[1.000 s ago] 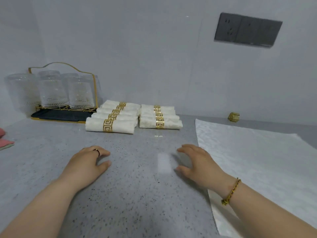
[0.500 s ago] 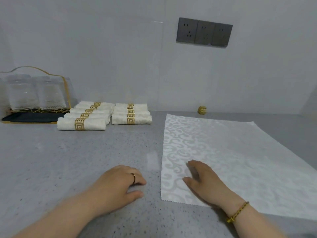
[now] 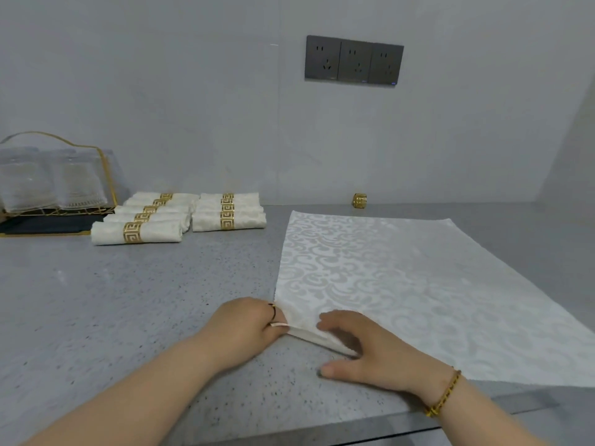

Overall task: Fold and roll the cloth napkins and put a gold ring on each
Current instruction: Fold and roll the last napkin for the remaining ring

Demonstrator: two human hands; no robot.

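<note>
l hand point(image 3: 248, 323) pinches napkin point(image 3: 402, 284) near corner; r hand point(image 3: 363, 346) just beside, unclenched, pressing on lifted edge.

The grey speckled tabletop point(image 3: 128, 300) carried a white patterned napkin point(image 3: 402, 278) spread flat at right, its near left corner lifted. At back left lay two rows of rolled napkins point(image 3: 161, 234), each banded in gold. A loose gold ring point(image 3: 359, 200) stood by the wall. A dark tray point(image 3: 42, 224) sat far left.
</note>
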